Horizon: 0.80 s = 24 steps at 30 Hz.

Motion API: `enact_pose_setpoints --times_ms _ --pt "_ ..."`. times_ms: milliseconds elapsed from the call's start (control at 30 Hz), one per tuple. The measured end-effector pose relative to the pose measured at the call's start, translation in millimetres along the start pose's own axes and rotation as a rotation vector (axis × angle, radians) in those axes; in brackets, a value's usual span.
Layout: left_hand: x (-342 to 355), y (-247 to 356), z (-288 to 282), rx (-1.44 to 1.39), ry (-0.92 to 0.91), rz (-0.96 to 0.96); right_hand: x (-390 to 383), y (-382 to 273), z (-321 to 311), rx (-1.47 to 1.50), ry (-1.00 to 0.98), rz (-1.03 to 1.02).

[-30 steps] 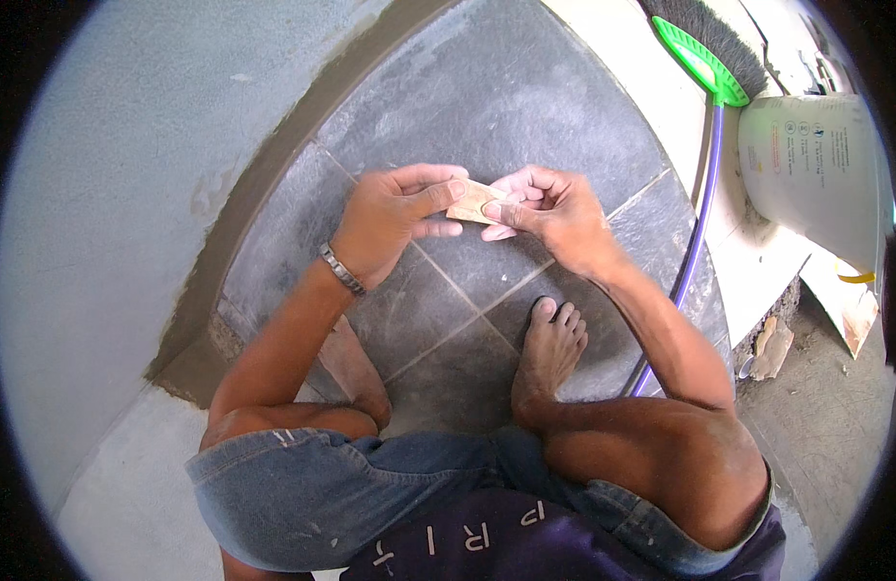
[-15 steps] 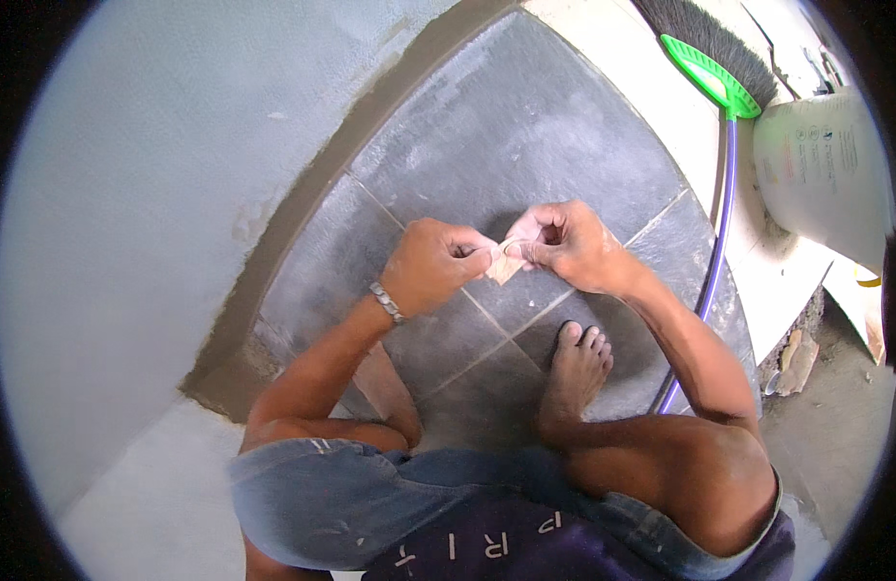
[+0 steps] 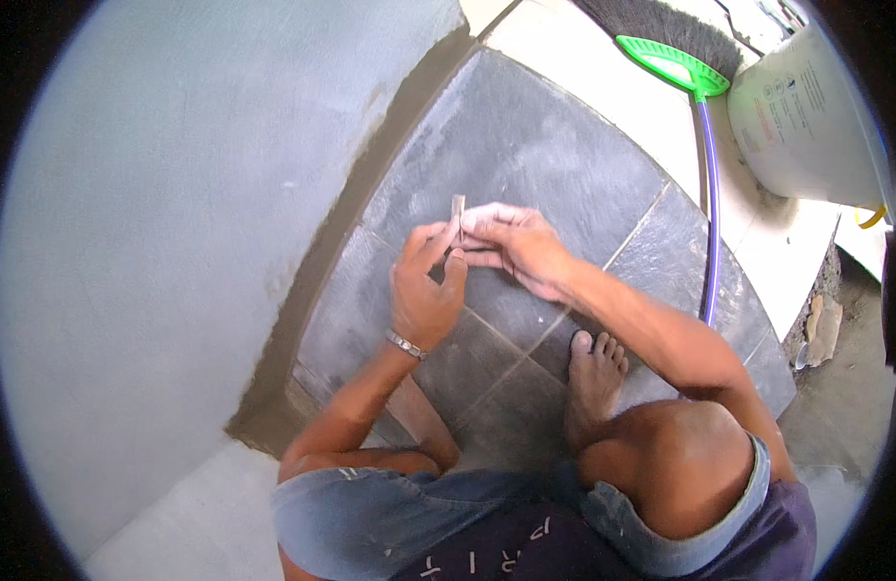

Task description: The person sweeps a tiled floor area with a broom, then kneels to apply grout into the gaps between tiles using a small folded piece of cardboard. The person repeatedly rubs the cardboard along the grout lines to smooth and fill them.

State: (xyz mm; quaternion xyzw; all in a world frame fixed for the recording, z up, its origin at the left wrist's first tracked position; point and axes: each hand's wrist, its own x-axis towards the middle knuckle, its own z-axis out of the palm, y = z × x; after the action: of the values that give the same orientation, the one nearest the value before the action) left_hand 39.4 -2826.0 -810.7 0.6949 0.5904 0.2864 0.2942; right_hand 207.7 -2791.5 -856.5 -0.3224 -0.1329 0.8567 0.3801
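Between the fingertips of both hands is a small, thin tan folded piece (image 3: 458,206), standing nearly upright with its narrow side showing. It looks like stiff paper or sandpaper, but its exact kind is unclear. My right hand (image 3: 520,242) pinches it from the right, thumb on its near face. From the left, my left hand (image 3: 426,286) presses its fingers against the piece, thumb close to the right fingers. A metal-banded watch or bracelet (image 3: 406,345) circles my left wrist. Both hands are held above the dark grey floor tiles (image 3: 525,126).
A grey wall (image 3: 177,194) rises at the left, with a brown mortar strip (image 3: 317,257) along its foot. On the right lie a green-headed broom (image 3: 670,63) with a purple handle and a white bucket (image 3: 806,121). Broken pieces (image 3: 823,329) sit farther right. My bare foot (image 3: 595,373) is below my hands.
The tan piece has turned from lying flat and pointing down to standing edge-on and upright. Both hands have shifted left and regripped it. The whole view has moved slightly too.
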Motion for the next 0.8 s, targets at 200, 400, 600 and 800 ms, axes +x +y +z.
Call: enact_pose_setpoints --times_ms 200,400,600,800 --pt "-12.9 14.3 -26.9 0.172 0.021 0.135 -0.3 -18.9 -1.3 -0.106 -0.101 0.067" --pt "-10.3 3.3 -36.2 -0.568 0.051 -0.498 -4.9 -33.8 24.6 -0.365 -0.212 0.195" --pt "1.3 -11.8 -49.4 -1.231 -0.149 -0.527 -1.2 -69.2 71.0 -0.468 -0.187 0.272" --pt "23.7 -34.0 -58.1 -1.420 -0.302 -0.672 42.2 -97.1 87.2 -0.876 0.006 0.138"
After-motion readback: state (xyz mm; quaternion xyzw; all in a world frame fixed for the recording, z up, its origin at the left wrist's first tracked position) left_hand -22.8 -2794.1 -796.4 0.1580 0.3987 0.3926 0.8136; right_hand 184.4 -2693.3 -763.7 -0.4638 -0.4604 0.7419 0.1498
